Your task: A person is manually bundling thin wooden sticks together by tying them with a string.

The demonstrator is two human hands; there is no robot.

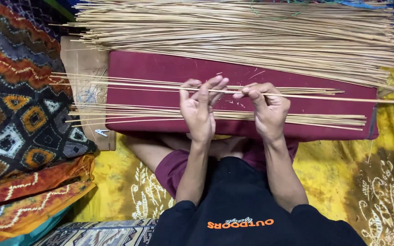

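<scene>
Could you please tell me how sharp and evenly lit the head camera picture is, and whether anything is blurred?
Head view: light is soft and even, with no glare; both hands, left hand and right hand, and the thin stick they pinch look sharp; the big stick pile is crisp; the edges bend slightly, wide-lens style.

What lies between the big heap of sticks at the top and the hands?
In the head view, bare maroon cushion separates the stick heap from the left hand and right hand, which pinch one stick.
</scene>
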